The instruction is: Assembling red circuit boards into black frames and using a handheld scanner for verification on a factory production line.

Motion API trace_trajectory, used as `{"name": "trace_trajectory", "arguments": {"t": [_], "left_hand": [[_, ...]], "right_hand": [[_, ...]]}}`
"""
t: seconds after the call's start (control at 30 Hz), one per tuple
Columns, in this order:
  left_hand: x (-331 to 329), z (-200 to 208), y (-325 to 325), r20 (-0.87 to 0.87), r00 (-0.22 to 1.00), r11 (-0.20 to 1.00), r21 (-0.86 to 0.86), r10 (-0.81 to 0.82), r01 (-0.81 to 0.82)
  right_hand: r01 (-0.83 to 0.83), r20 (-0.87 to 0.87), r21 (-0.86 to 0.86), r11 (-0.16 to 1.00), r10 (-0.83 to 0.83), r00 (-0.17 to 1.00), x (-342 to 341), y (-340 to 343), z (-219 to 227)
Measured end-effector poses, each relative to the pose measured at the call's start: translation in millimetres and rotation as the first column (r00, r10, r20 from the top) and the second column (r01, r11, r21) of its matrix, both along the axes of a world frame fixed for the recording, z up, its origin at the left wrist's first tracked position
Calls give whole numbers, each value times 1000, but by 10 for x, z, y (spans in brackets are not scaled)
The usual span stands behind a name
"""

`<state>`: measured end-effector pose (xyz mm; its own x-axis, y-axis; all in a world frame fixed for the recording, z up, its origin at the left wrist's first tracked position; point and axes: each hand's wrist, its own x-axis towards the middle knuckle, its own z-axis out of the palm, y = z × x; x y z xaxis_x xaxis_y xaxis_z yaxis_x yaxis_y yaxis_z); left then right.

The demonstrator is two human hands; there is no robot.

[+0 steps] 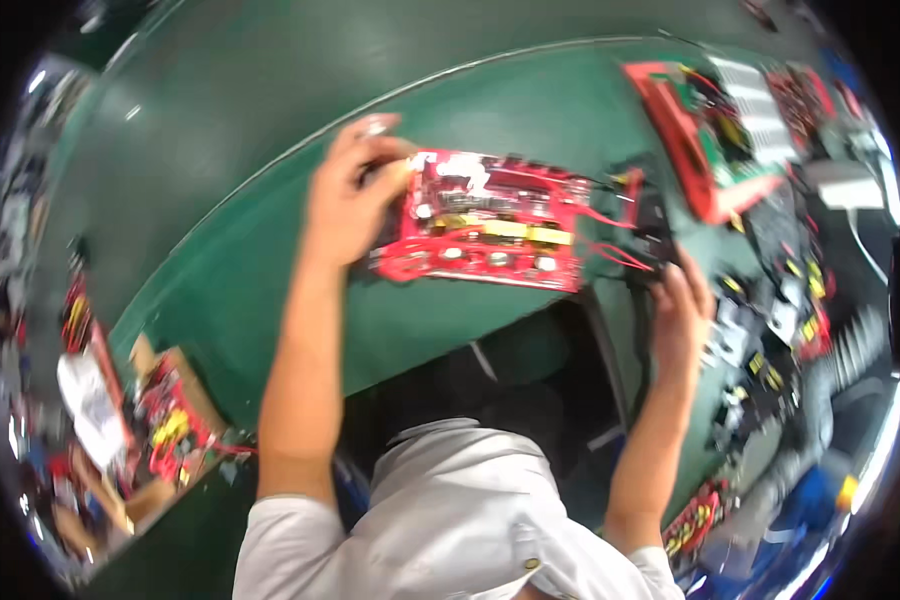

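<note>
Within the left hand (342, 195), head view: red circuit board (490, 205), grasped at its left end, yellow parts (506, 229) across its middle.
Beside the right hand (682, 312): black part (656, 228) at the fingertips; blur hides whether they grip it.
Beyond the right hand: silver finned heat sink (755, 110).

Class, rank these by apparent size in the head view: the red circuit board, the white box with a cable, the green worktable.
1. Green worktable
2. Red circuit board
3. White box
</note>
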<state>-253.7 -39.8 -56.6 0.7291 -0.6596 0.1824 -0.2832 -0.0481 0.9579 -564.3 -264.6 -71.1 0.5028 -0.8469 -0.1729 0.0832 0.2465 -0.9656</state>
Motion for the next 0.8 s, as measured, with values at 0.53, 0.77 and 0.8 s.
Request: {"name": "trace_trajectory", "arguments": {"t": [0.53,0.77,0.8], "left_hand": [[9,-31,-121,-39,997,998,-35,-59,58],[43,-38,-108,-57,996,998,-34,-62,61],[54,-42,-106,-54,996,998,-25,-67,66]], "right_hand": [[-137,14,-69,988,138,990,9,-58,100],[-149,37,-58,987,151,988,18,-48,93],[-145,51,-43,988,147,988,19,-47,99]]}}
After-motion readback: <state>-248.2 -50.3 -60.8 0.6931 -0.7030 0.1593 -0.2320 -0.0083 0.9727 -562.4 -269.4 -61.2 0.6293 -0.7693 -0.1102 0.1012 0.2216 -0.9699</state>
